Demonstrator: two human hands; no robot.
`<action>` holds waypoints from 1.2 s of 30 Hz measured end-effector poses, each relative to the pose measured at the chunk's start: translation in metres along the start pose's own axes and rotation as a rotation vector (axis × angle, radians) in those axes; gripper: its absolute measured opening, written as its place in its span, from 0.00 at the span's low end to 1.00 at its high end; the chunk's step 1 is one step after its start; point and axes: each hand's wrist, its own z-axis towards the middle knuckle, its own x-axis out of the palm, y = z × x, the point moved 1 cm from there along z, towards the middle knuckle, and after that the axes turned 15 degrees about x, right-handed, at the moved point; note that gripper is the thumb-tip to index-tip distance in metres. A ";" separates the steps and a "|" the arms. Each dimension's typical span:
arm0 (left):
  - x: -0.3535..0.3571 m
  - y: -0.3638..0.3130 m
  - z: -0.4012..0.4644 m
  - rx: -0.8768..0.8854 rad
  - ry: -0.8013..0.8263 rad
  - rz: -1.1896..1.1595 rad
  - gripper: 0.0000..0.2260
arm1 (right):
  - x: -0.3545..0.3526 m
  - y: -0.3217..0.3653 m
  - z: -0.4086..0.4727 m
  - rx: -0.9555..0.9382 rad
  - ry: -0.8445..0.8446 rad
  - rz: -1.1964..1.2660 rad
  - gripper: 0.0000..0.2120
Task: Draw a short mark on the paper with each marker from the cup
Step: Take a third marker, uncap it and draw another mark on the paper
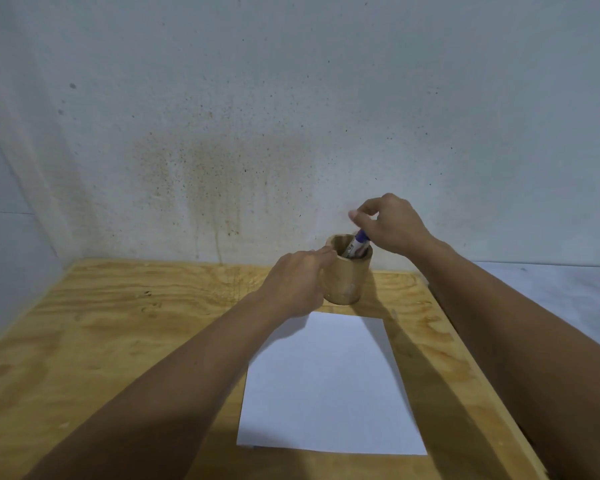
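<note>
Left hand [293, 282] steadies the cup [349, 275] on the table [118, 341] behind the blank paper [329, 386] while the right hand [388, 225], grip pinched on a marker [357, 244] standing in the cup, should lift straight up to avoid tipping.

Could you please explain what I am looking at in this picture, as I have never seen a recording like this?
There is no machine: a person wears a camera on the head, looking down at their own bare arms. A plywood table holds a blank white sheet of paper and, behind it, a wooden cup. The left hand steadies the cup. The right hand has its grip on a blue-and-white marker, whose lower part is in the cup. A stained wall stands behind.
</note>
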 end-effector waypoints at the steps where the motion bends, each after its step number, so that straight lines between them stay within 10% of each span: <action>1: -0.001 0.000 0.000 -0.004 -0.001 -0.009 0.26 | 0.000 0.000 0.002 0.063 0.024 0.012 0.20; 11: -0.003 -0.001 0.000 -0.025 0.042 -0.022 0.28 | 0.002 0.014 0.007 0.223 0.038 -0.024 0.01; 18: -0.006 0.002 0.005 -0.082 0.050 -0.127 0.28 | -0.056 0.023 -0.003 0.208 -0.250 0.133 0.11; 23: -0.020 -0.012 0.004 -0.093 -0.302 -0.351 0.17 | -0.083 0.026 -0.042 0.276 -0.073 0.763 0.03; 31: -0.053 -0.029 0.002 -0.357 -0.579 -1.258 0.10 | -0.040 0.036 -0.097 0.320 0.336 1.048 0.02; 36: -0.059 -0.024 -0.011 -0.354 -0.628 -1.060 0.07 | -0.027 0.045 -0.104 0.215 0.161 0.852 0.06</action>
